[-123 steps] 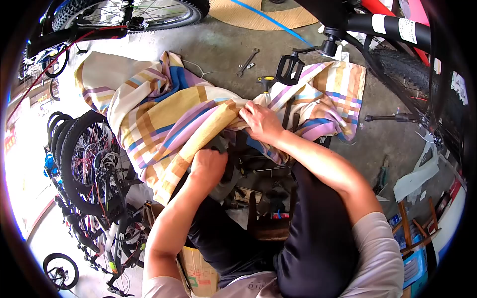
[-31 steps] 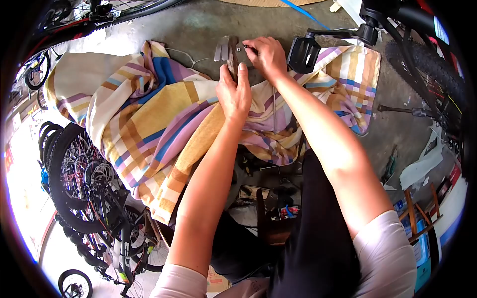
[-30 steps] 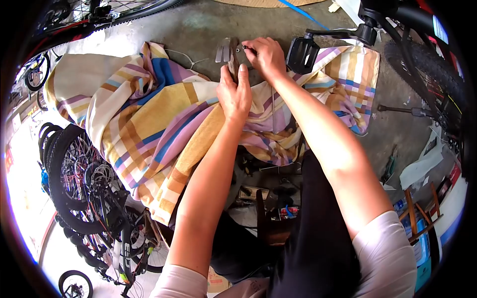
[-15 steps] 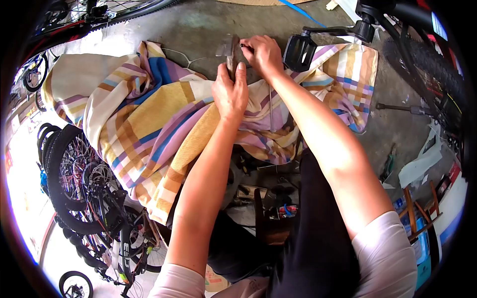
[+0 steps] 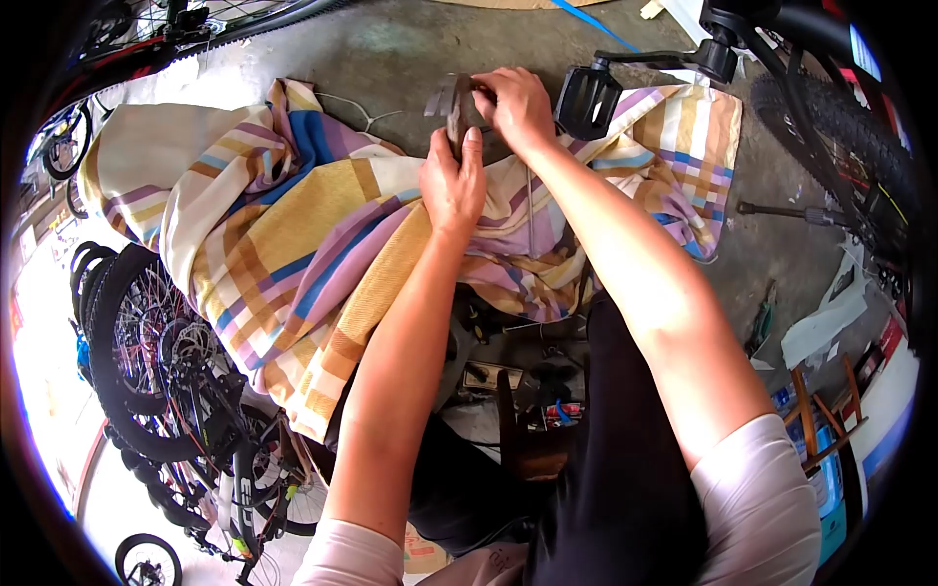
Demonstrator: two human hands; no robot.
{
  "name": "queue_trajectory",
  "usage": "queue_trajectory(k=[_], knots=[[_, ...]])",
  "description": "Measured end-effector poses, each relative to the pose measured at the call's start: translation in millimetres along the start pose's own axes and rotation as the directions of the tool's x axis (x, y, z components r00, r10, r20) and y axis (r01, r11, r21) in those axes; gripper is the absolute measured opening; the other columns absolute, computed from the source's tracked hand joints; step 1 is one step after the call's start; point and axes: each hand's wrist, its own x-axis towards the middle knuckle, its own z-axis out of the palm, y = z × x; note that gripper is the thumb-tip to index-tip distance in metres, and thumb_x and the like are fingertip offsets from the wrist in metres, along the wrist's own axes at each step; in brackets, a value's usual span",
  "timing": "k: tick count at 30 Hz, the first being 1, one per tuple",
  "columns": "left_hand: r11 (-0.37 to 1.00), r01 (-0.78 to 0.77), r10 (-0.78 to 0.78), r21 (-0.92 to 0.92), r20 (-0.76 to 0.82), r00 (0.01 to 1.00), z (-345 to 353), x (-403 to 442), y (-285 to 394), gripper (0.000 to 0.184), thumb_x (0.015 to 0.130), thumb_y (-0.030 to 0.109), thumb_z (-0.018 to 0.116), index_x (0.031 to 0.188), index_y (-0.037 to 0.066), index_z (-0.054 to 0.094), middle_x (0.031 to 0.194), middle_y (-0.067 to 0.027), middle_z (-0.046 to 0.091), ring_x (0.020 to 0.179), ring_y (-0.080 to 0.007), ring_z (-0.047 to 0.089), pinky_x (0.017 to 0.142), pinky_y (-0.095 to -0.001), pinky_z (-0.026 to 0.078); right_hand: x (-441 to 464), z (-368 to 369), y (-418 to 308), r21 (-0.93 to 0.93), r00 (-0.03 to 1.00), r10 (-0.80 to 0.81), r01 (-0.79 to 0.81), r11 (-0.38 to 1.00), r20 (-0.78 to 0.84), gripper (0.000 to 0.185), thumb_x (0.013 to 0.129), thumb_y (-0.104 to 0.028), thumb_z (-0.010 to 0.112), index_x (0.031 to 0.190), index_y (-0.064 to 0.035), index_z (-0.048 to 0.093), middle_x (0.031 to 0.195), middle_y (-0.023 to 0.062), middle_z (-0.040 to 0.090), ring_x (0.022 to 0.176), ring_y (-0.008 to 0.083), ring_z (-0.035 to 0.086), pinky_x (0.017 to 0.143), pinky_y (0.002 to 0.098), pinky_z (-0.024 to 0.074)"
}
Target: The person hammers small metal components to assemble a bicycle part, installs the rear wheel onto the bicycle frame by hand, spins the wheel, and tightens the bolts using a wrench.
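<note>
Floor (image 5: 410, 59), hammer (image 5: 457, 105) (blurred), in left hand (image 5: 453, 188)

The handle (image 5: 455, 125) is brown (the cloth (image 5: 278, 227), multicoloured plaid).

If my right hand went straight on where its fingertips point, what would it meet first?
Probably the hammer in your left hand: it's just left of the fingertips of your right hand, though depth and any contact are unclear.

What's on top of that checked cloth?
A thin rod appears to lie on the checked cloth. The left hand and both forearms cover patches of it, so anything behind them cannot be seen.
</note>
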Motion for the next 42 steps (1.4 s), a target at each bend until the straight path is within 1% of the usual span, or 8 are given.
queue_trajectory(k=[6,8,9,10,13,28,36,42], knots=[[0.992,0.087,-0.090,-0.091,-0.030,0.995,-4,4,6,0.036,0.104,0.032,0.061,0.095,-0.003,0.055,0.066,-0.0112,0.060,0.055,-0.0212,0.056,0.055,-0.0382,0.046,-1,1,-2,0.006,0.999,0.034,-0.034,0.999,-0.007,0.016,0.085,-0.016,0.072,0.099,-0.0099,0.077,0.090,0.0058,0.073,0.090,0.0295,0.067,0.084,0.0411,0.0509],[0.993,-0.028,0.015,-0.111,-0.124,0.992,-3,2,9,0.034,0.104,0.030,0.060,0.094,-0.002,0.054,0.065,-0.0089,0.061,0.053,-0.0171,0.054,0.051,-0.0349,0.044,1,1,-3,0.023,0.999,0.040,-0.040,0.999,0.002,0.016,0.084,-0.015,0.073,0.098,-0.0097,0.076,0.089,0.0061,0.073,0.089,0.0299,0.067,0.083,0.0414,0.0510],[0.997,0.007,-0.015,-0.075,-0.112,0.994,-2,1,10,0.034,0.104,0.031,0.061,0.096,-0.001,0.054,0.065,-0.0109,0.060,0.053,-0.0205,0.055,0.053,-0.0379,0.045,1,2,-2,0.037,0.999,0.049,-0.049,0.998,0.008,0.015,0.083,-0.014,0.073,0.098,-0.0096,0.076,0.088,0.0065,0.072,0.089,0.0303,0.067,0.082,0.0418,0.0511],[0.991,0.109,-0.112,-0.076,-0.034,0.993,-5,-2,20,0.041,0.102,0.039,0.060,0.109,-0.001,0.058,0.086,-0.0281,0.067,0.081,-0.0510,0.063,0.070,-0.0518,0.049,-1,2,0,0.039,0.999,0.037,-0.037,0.999,0.005,0.015,0.083,-0.014,0.073,0.098,-0.0096,0.076,0.088,0.0065,0.072,0.089,0.0303,0.067,0.082,0.0418,0.0511],[0.994,0.099,-0.099,0.049,-0.003,0.995,6,2,-2,0.040,0.100,0.038,0.060,0.110,-0.001,0.059,0.092,-0.0304,0.068,0.086,-0.0530,0.063,0.074,-0.0547,0.050,0,5,3,0.013,0.998,-0.022,0.023,1.000,-0.059,0.016,0.079,-0.013,0.075,0.094,-0.0122,0.076,0.085,0.0058,0.070,0.086,0.0304,0.066,0.078,0.0436,0.0506],[0.991,0.134,-0.133,-0.005,-0.132,0.982,-2,-2,21,0.041,0.101,0.039,0.060,0.105,-0.001,0.058,0.084,-0.0288,0.067,0.083,-0.0523,0.063,0.070,-0.0557,0.047,0,-6,-7,0.032,1.000,0.003,-0.003,0.999,0.003,0.015,0.082,-0.013,0.073,0.097,-0.0107,0.076,0.089,0.0056,0.071,0.087,0.0297,0.066,0.080,0.0427,0.0494],[0.968,0.182,-0.183,0.174,-0.013,0.983,1,-1,16,0.039,0.101,0.040,0.061,0.109,0.001,0.058,0.081,-0.0284,0.066,0.080,-0.0517,0.063,0.067,-0.0557,0.048,2,-8,-8,-0.004,0.997,0.054,-0.054,0.999,0.053,0.017,0.084,-0.014,0.072,0.100,-0.0098,0.075,0.092,0.0067,0.072,0.090,0.0299,0.066,0.084,0.0421,0.0495],[0.996,0.042,-0.033,0.080,-0.113,0.993,-12,-5,32,0.036,0.102,0.038,0.058,0.111,0.003,0.058,0.083,-0.0254,0.070,0.079,-0.0489,0.067,0.068,-0.0561,0.051,1,-6,-8,0.041,0.993,0.086,-0.090,0.995,0.087,0.017,0.084,-0.014,0.071,0.100,-0.0093,0.074,0.092,0.0070,0.071,0.091,0.0304,0.065,0.085,0.0422,0.0490]])
